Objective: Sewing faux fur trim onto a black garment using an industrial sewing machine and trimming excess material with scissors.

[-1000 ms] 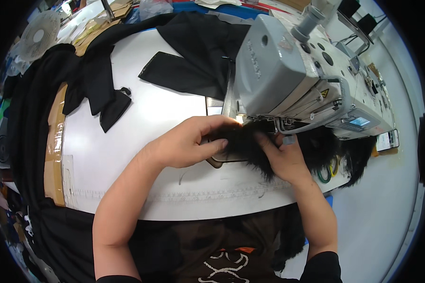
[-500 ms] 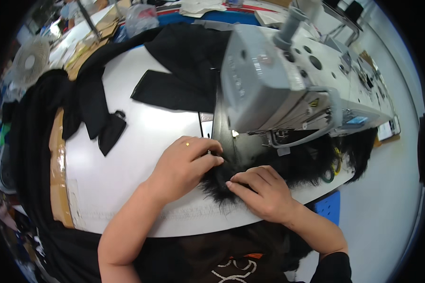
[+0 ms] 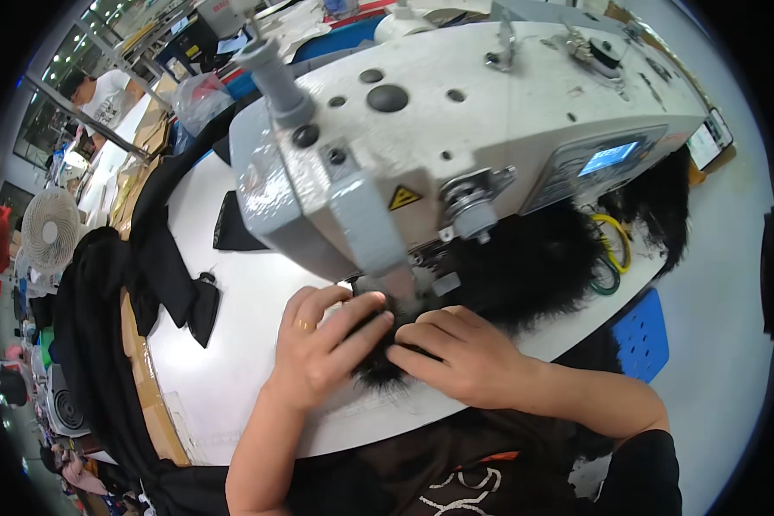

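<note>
A piece of black fur [image 3: 377,371] lies under the head of a white and grey sewing machine [image 3: 490,112]. My left hand [image 3: 322,348], with a ring on one finger, closes on the fur's left side, fingertips close to the needle area. To its right, my right hand [image 3: 460,357] is curled with thumb and fingers pinched on the fur's near edge. More long-haired black fur [image 3: 525,267] spreads right beneath the machine arm. The machine head and my fingers hide the needle and the exact grip points.
Yellow and green-handled scissors [image 3: 612,258] lie right of the fur. Black fabric [image 3: 103,361] drapes over the white table's [image 3: 241,344] left side. A blue perforated plastic piece [image 3: 642,335] is below the right edge. A fan [image 3: 52,228] and a person [image 3: 107,99] are at the far left.
The view has shifted, so the machine fills more of it and its lit screen shows more fully. Both hands stay at the fur, now close to the machine head.
</note>
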The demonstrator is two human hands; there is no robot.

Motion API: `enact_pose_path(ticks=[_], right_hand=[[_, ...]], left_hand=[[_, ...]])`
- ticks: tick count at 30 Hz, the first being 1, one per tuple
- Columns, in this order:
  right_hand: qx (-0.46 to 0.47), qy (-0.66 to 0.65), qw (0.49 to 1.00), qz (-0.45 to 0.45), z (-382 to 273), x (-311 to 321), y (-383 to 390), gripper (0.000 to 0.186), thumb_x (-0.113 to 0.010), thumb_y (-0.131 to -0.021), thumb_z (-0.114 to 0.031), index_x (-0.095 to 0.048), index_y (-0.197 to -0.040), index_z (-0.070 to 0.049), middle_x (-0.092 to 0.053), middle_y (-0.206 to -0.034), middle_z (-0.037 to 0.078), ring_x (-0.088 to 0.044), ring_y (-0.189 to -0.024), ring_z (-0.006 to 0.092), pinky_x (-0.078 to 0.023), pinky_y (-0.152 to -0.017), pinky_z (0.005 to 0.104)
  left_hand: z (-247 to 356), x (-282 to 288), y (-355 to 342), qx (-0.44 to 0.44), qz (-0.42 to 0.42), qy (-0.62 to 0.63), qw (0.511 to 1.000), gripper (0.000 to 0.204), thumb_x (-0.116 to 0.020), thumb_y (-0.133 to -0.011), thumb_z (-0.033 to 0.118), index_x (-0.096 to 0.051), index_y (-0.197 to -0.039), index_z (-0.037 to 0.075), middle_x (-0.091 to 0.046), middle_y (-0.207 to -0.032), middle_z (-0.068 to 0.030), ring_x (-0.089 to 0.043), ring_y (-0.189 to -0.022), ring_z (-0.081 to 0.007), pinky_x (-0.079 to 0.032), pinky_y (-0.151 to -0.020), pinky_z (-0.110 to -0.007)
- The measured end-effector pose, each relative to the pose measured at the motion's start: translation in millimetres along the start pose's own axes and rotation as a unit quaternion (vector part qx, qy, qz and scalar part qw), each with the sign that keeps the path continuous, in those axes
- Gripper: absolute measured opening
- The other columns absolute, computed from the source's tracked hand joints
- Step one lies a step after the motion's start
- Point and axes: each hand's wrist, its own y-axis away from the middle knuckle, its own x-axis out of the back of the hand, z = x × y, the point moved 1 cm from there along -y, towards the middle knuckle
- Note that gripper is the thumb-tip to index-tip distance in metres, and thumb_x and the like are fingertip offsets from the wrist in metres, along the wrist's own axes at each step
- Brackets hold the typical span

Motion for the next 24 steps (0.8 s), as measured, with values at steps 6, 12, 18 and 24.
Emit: enact_pose_path(ticks=[6,12,18,24], right_hand=[[-0.050,0.067,0.996,-0.036,12.0,14.6,19.2,0.038,-0.073,-0.085,-0.023,-0.068,-0.122,-0.015,-0.059,-0.137,0.010,-0.055,-0.128,0.0299,-0.038,-0.114,0.0538],[-0.118,0.175,0.976,-0.048,41.3,34.3,23.7,0.045,-0.071,-0.091,-0.025,-0.065,-0.134,-0.019,-0.055,-0.144,0.007,-0.044,-0.140,0.0319,-0.026,-0.116,0.0698],[-0.179,0.155,0.967,-0.096,119.9,24.3,-26.1,0.030,-0.057,-0.097,-0.019,-0.067,-0.123,-0.008,-0.063,-0.129,0.017,-0.057,-0.125,0.0358,-0.042,-0.105,0.0574],[-0.127,0.170,0.973,-0.087,149.7,12.9,7.4,0.025,-0.056,-0.092,-0.013,-0.068,-0.111,-0.004,-0.070,-0.106,0.023,-0.067,-0.097,0.0439,-0.051,-0.086,0.0563]], left_hand=[[20.0,-0.3,4.3,-0.012,-0.095,-0.001,0.995,0.031,-0.063,-0.084,0.013,-0.075,-0.112,0.008,-0.070,-0.126,-0.0064,-0.065,-0.118,-0.0244,-0.050,-0.097,-0.040],[-19.8,-8.7,7.3,0.043,-0.078,0.015,0.996,0.038,-0.063,-0.083,0.008,-0.070,-0.120,0.007,-0.071,-0.112,-0.0083,-0.067,-0.105,-0.0269,-0.054,-0.094,-0.041],[-119.0,-19.2,2.4,0.153,-0.060,-0.131,0.978,0.016,-0.059,-0.079,0.002,-0.072,-0.088,0.004,-0.071,-0.100,-0.0125,-0.066,-0.107,-0.0311,-0.049,-0.105,-0.045],[-182.1,57.3,49.7,0.233,-0.181,-0.381,0.876,0.014,-0.058,-0.084,0.003,-0.069,-0.092,0.006,-0.071,-0.102,-0.0090,-0.064,-0.115,-0.0267,-0.033,-0.120,-0.050]])
